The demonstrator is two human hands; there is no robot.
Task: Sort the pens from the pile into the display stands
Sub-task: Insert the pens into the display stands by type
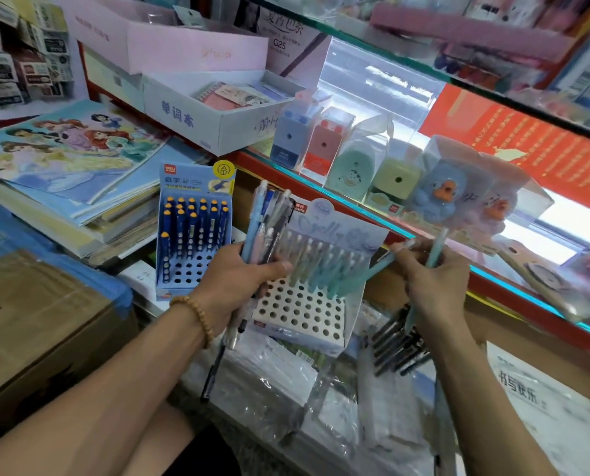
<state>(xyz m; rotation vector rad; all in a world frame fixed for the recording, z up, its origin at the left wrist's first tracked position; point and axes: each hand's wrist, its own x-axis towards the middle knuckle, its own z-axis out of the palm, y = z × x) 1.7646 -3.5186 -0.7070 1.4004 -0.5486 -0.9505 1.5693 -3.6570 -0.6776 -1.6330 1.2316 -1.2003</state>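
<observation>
1. Progress looks partial. The white cardboard display stand with a grid of round holes (304, 314) carries pale teal and white pens (324, 266) only in its back rows; the front rows of holes are bare.

2. Beside it on the left, the blue cardboard display stand (192, 269) holds dark blue pens with orange tips (197, 221) in its upper rows and down its left side, with many lower holes unfilled.

3. The left hand (242, 280), a wooden bead bracelet (197, 317) at its wrist, is clenched round a mixed bundle of pens (269, 221), pale blue, pink, clear and black, standing upright in front of the white stand. These are unsorted, I judge.

4. The right hand (434, 280) grasps slim teal pens (436, 249); one points up past the fingers, another lies angled towards the white stand's filled rows. It looks like the step in hand is feeding teal pens into that stand, though blur hides whether a tip is already in a hole.

5. A loose heap of black pens (400, 345) lies on the plastic-wrapped goods just right of the white stand, below the right hand, and a single dark pen (214, 369) hangs below the left hand. All of these remain to be placed.

6. Judgement: roughly a third to a half done, with the bundle, the heap and many open holes left.
</observation>
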